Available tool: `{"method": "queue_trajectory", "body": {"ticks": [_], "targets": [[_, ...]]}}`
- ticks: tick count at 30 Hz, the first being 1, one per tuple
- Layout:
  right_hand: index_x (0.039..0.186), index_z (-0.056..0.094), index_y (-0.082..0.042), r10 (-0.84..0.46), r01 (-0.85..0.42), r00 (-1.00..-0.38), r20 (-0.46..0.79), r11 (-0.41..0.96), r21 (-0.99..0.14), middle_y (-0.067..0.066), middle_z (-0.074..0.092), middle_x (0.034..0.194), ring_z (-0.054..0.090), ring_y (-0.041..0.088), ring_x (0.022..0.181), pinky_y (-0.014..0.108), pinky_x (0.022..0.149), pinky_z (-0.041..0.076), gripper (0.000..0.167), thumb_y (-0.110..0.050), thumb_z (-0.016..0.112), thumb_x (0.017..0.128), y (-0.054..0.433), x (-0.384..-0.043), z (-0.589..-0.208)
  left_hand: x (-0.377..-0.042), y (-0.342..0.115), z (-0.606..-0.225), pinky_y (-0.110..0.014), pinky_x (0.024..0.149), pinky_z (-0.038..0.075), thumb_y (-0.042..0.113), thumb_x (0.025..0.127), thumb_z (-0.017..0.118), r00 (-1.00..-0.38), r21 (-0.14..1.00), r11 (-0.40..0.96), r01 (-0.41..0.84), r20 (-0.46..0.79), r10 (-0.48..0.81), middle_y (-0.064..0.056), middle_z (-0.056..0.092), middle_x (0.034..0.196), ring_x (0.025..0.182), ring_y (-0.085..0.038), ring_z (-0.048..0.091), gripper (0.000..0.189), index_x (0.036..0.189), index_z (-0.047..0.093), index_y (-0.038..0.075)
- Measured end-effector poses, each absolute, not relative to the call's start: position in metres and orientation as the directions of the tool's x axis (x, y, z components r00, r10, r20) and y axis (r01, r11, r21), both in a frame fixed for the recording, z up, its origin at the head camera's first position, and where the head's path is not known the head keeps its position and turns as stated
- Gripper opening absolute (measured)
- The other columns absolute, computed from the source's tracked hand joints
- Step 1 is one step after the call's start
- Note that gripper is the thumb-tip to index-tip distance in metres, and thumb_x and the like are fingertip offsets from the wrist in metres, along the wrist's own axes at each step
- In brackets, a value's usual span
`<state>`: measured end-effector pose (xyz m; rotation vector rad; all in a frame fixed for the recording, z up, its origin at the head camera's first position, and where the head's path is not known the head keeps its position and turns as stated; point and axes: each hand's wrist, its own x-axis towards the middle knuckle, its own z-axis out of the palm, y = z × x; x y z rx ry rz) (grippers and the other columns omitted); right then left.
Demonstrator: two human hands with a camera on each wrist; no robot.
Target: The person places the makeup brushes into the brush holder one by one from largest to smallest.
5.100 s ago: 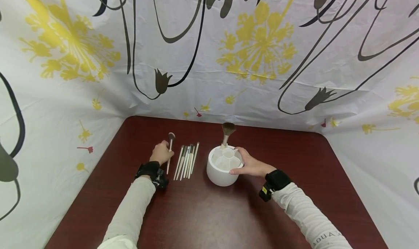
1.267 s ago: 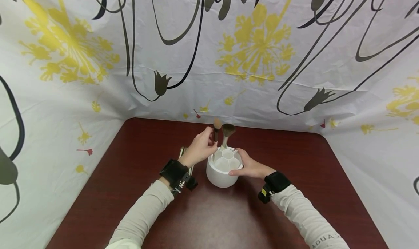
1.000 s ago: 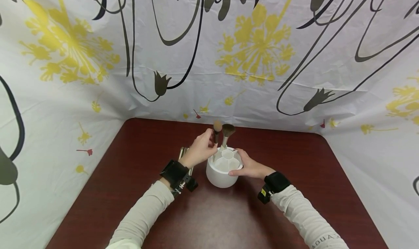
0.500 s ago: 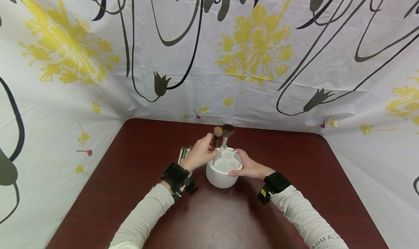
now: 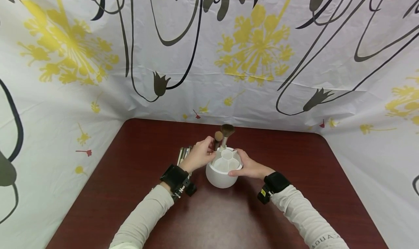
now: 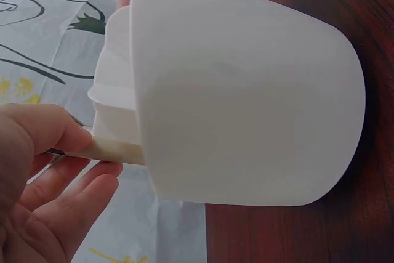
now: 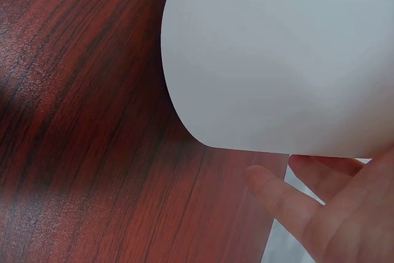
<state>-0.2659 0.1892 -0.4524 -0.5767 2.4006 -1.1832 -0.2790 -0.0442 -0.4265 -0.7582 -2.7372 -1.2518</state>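
A round white makeup brush holder with inner dividers stands on the table. My left hand pinches a makeup brush between thumb and fingers, bristles up. In the left wrist view the brush's pale handle runs down inside the holder's rim; its lower end is hidden. My right hand grips the holder's right side at the rim, thumb at the front. A fuller, dark-haired makeup brush stands in the back of the holder, just right of the held one.
Several slim makeup brushes lie side by side on the dark red-brown table, partly hidden under my left hand and wrist. A patterned white cloth hangs behind and beside the table.
My left hand has brought the makeup brush from the table's left side to the holder. Over the last second, hand and brush have sunk lower into it. My right hand stays put.
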Motion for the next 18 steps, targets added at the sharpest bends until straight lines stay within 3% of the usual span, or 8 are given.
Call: {"method": "queue_trajectory", "body": {"ticks": [13, 18], "targets": [[0.136, 0.018, -0.006, -0.523, -0.185, -0.835, -0.171, 0.56, -0.808, 0.014, 0.028, 0.13, 0.03, 0.029, 0.121, 0.052, 0.099, 0.029, 0.088, -0.037, 0.072, 0.074, 0.189, -0.267, -0.454, -0.279, -0.049, -0.436, -0.024, 0.061, 0.05, 0.005, 0.076, 0.067, -0.892, 0.684, 0.588, 0.433, 0.227, 0.392, -0.009, 0.063, 0.083, 0.075, -0.016, 0.061, 0.029, 0.099, 0.051, 0.004], [0.135, 0.02, -0.006, -0.519, -0.193, -0.84, -0.16, 0.561, -0.805, 0.013, 0.029, 0.129, 0.031, 0.029, 0.12, 0.051, 0.099, 0.029, 0.087, -0.037, 0.072, 0.073, 0.188, -0.267, -0.454, -0.28, -0.051, -0.44, -0.026, 0.066, 0.052, 0.005, 0.074, 0.069, -0.896, 0.709, 0.572, 0.412, 0.202, 0.395, -0.01, 0.063, 0.089, 0.079, -0.017, 0.063, 0.032, 0.1, 0.052, 0.004]]}}
